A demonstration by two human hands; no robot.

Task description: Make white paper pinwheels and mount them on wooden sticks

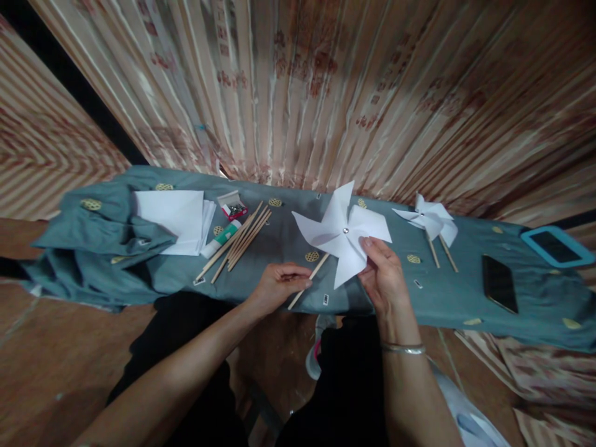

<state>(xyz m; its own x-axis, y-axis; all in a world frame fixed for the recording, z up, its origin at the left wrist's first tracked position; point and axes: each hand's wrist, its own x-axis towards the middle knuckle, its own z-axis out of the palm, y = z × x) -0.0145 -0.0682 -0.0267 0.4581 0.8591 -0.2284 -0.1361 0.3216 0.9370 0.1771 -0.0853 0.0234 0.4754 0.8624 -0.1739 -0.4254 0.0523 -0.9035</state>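
Note:
A white paper pinwheel [345, 216] with a shiny pin at its centre is held up over the cloth-covered table. Its thin wooden stick [319, 267] slants down to the left. My left hand [280, 284] pinches this stick between thumb and fingers, near its lower end. On the other side, my right hand [382, 273] grips a lower right blade, thumb in front and the other fingers partly hidden behind the paper. To the right lie finished-looking white pinwheels [435, 218] on two sticks, overlapping one another.
Left of my hands lie several wooden sticks [249, 239], a green-and-white glue stick [222, 239], an open red box of pins [233, 207] and a stack of white paper [170, 217]. At the right are a dark phone [500, 284] and a blue-framed tablet [559, 246]. A pleated curtain [298, 93] hangs behind.

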